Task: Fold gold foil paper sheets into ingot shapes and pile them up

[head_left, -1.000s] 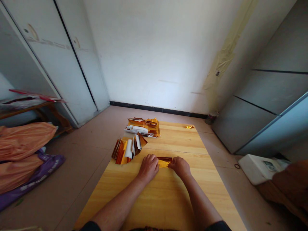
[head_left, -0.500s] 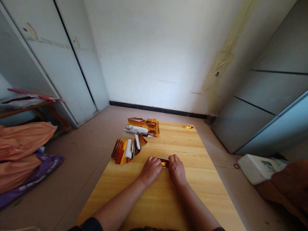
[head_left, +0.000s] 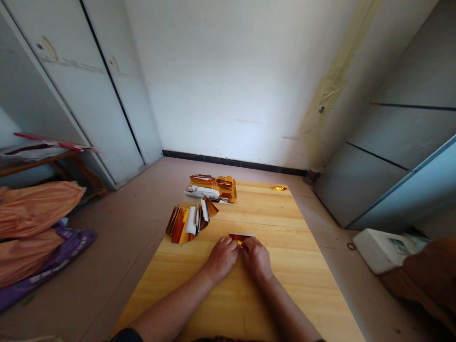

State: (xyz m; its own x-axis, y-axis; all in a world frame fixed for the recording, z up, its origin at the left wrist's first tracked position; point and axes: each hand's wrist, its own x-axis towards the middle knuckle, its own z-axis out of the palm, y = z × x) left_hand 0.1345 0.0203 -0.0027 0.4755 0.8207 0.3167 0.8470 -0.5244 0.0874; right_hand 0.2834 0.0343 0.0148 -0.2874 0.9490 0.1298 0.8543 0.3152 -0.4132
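A small piece of shiny gold-brown foil paper (head_left: 242, 236) with a pale upper edge lies at the middle of the wooden table (head_left: 285, 266). My left hand (head_left: 223, 256) grips its near left part with curled fingers. Close beside it, my right hand (head_left: 257, 258) pinches the near side of the same piece, the fingertips of both hands almost meeting. Much of the paper's near edge is hidden by my fingers. To the left stand folded gold and white foil papers (head_left: 185, 223), and behind them lies another stack of folded foil papers (head_left: 226, 190).
A gold foil scrap (head_left: 280, 188) lies at the table's far right corner. A white box (head_left: 377, 249) is on the floor at right. Orange cloth (head_left: 35, 209) and a purple bag (head_left: 67, 251) are at left. A white wall (head_left: 228, 95) rises beyond the table.
My right hand has moved left along the foil paper, close to my left hand. More of the paper's far edge now shows above the fingers. The stacks stay put.
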